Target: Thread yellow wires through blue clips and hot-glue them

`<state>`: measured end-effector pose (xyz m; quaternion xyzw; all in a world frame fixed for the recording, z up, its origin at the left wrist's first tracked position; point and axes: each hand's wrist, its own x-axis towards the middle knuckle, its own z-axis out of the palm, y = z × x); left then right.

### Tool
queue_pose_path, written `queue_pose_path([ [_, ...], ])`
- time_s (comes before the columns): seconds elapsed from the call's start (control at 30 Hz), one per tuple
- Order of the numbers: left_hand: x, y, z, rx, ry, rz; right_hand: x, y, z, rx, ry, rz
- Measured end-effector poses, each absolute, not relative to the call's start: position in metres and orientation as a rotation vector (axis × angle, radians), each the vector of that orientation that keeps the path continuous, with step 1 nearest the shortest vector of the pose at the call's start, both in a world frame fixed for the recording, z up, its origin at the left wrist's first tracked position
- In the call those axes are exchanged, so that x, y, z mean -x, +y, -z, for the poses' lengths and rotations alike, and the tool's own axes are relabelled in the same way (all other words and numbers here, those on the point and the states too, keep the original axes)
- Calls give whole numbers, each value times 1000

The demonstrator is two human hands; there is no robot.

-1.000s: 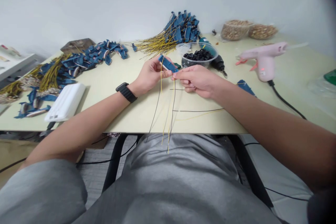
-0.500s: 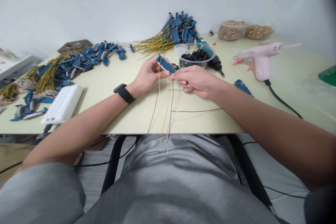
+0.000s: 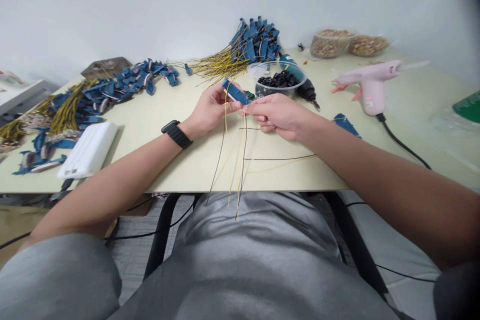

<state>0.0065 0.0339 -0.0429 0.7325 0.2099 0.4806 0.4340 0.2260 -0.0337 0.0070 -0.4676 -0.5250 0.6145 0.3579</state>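
Nearest, below both hands, is the grey shirt, with the ends of thin yellow and black cords hanging in front of it, past the near edge of the pale table. A black cord lies on the table below the right hand, running toward the forearm. Well to the left of the left hand lies a white box; a black watch is on the left wrist. The left hand is closed around the blue piece, thumb below and fingers behind, holding it tilted down to the right above the table. The right hand's thumb and forefinger pinch its lower end, the other fingers curled; whether a cord is caught there too is hidden. Right of the right hand, beyond the forearm, lie another blue piece and, farther off, a pink glue gun. Just beyond the hands stands a clear bowl of black pieces, a dark green and black tool behind it. Beyond the left hand to the left spreads a blue heap; straight beyond the hands is a blue and yellow bundle, and farther right, two bags of tan bits.
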Motion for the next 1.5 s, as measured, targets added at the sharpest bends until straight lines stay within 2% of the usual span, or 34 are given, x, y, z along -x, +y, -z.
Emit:
queue_pose_path([
  [1.5,-10,29,37,-1747,643,-1236,-227,-33,0,1126,-1442,-1606],
])
